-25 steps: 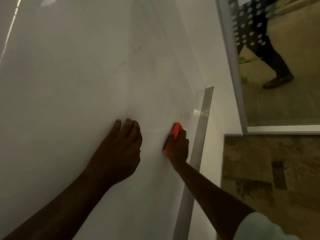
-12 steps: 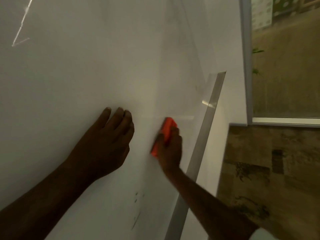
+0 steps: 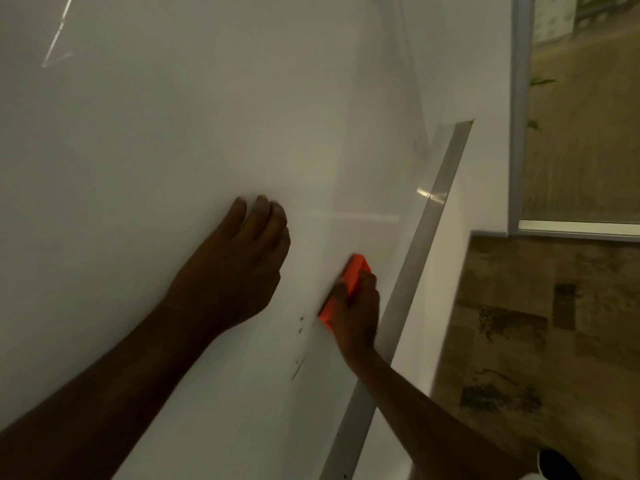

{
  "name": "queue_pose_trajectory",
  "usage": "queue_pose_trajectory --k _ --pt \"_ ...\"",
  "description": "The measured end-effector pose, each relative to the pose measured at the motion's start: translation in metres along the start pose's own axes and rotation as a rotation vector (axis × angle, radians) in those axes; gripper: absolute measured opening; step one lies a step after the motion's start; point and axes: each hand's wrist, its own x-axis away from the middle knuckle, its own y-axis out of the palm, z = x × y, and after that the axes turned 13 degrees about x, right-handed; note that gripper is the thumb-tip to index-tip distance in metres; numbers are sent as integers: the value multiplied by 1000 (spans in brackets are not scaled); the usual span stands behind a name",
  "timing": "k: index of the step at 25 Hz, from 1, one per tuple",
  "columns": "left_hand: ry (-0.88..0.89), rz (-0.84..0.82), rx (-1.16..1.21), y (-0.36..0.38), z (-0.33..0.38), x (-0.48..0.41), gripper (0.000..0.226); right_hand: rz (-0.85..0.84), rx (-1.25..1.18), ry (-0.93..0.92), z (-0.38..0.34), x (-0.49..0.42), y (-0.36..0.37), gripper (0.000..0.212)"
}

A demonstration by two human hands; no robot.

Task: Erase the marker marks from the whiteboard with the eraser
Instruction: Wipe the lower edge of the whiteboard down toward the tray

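The orange eraser [image 3: 351, 273] looks small and light. The right hand [image 3: 355, 317] grips its sides. The left hand [image 3: 235, 268] rests flat, fingers [image 3: 263, 216] straight, on the smooth whiteboard [image 3: 138, 168].

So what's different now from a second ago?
The right hand slid the orange eraser down the whiteboard, so it now sits next to the small dark marks. It grips the eraser as before, and the left hand still rests flat on the whiteboard.

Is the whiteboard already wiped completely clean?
No, a few dark marker marks show on the whiteboard just beside the orange eraser held in the right hand.
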Motion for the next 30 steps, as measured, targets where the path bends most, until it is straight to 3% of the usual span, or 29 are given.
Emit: queue_pose_trajectory --k 2,5,7,10,12,15,17,19,23,26,30 --pt "5 34 30 0 0 1 48 -64 -106 -197 -37 46 -5 62" --pt "13 80 67 -1 2 16 44 -162 -10 -434 -34 101 -16 57" --pt "15 62 74 -4 9 33 44 -150 89 -305 16 90 -9 45" --pt "14 19 69 -8 15 48 45 -173 55 119 48 71 -7 57" --pt "6 32 61 -10 15 49 44 -204 -42 76 23 93 -4 60" --pt "6 50 78 -11 16 49 44 -273 -89 -259 -17 146 -14 56" --pt "-10 47 78 -14 18 54 44 -293 -10 -372 0 156 -16 48" --pt "-33 29 76 -14 25 63 44 -295 58 -252 41 137 -13 42" --pt "-80 -18 92 -7 49 90 47 -339 84 200 82 138 -9 69" --pt "-117 -27 120 4 69 97 47 -477 -121 97 58 217 -7 73" --pt "-145 -54 186 14 96 114 46 -526 -44 -64 86 250 -10 40"
